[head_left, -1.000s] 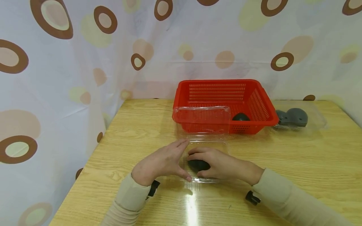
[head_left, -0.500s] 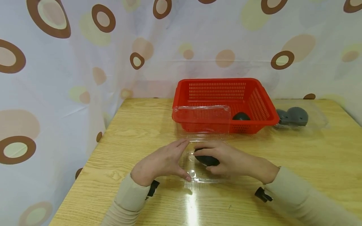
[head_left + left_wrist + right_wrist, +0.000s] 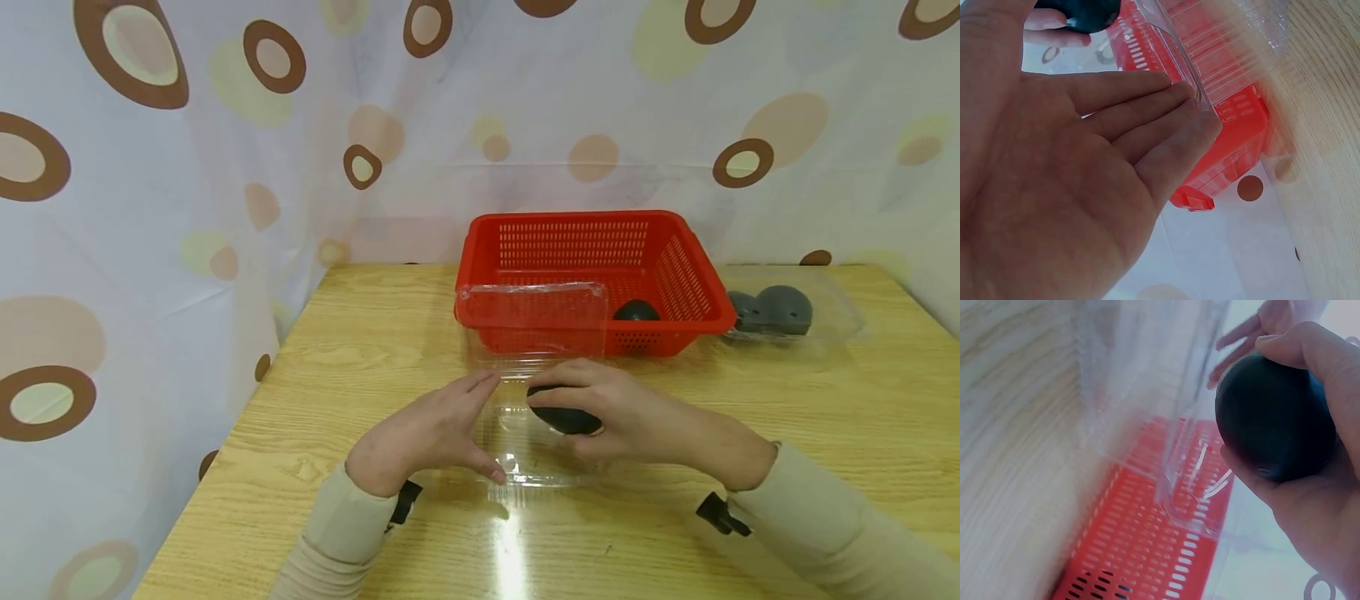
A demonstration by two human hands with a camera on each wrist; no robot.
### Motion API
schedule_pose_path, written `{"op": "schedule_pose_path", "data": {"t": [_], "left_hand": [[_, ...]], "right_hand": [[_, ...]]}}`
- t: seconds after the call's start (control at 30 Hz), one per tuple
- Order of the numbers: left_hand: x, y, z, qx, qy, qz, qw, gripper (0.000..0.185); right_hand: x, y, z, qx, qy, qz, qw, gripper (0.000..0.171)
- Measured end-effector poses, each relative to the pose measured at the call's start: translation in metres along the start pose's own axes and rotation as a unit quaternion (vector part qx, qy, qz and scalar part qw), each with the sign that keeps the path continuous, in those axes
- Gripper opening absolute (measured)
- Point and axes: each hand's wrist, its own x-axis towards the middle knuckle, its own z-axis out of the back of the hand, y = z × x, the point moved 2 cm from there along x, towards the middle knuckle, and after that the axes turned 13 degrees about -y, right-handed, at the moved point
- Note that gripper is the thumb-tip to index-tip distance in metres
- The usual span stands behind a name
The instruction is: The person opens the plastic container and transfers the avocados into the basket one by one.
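A clear plastic clamshell box (image 3: 525, 467) lies open on the wooden table, its lid (image 3: 536, 321) standing up against the red basket. My left hand (image 3: 442, 425) lies with straight fingers (image 3: 1147, 119) against the box's left side. My right hand (image 3: 600, 412) grips a dark, roundish object (image 3: 564, 414) and holds it just above the box tray; in the right wrist view the dark object (image 3: 1275, 415) sits between thumb and fingers. The left wrist view shows the clear box wall (image 3: 1210, 56) at my fingertips.
A red perforated basket (image 3: 675, 275) stands behind the box with one dark object (image 3: 636, 311) inside. At the back right another clear box (image 3: 840, 321) holds two dark grey objects (image 3: 772, 310). A spotted curtain hangs behind the table and to its left.
My right hand has lifted the dark object out of the tray and carried it up and to the right. The left hand has stayed at the box's side.
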Motion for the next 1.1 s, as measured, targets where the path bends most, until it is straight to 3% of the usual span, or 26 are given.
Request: {"op": "schedule_pose_path", "data": {"t": [0.43, 0.8, 1.1], "left_hand": [[0.001, -0.001, -0.001, 0.008, 0.000, 0.002, 1.0000, 0.118], [-0.001, -0.001, -0.001, 0.006, 0.001, 0.006, 1.0000, 0.118], [0.000, 0.000, -0.001, 0.007, -0.002, -0.001, 1.0000, 0.118]], "right_hand": [[-0.002, -0.006, 0.039, -0.018, -0.071, -0.014, 0.997, 0.055], [-0.006, -0.015, 0.072, -0.051, -0.089, -0.048, 0.994, 0.057], [-0.009, -0.028, 0.086, -0.089, -0.095, -0.057, 0.990, 0.053]]}}
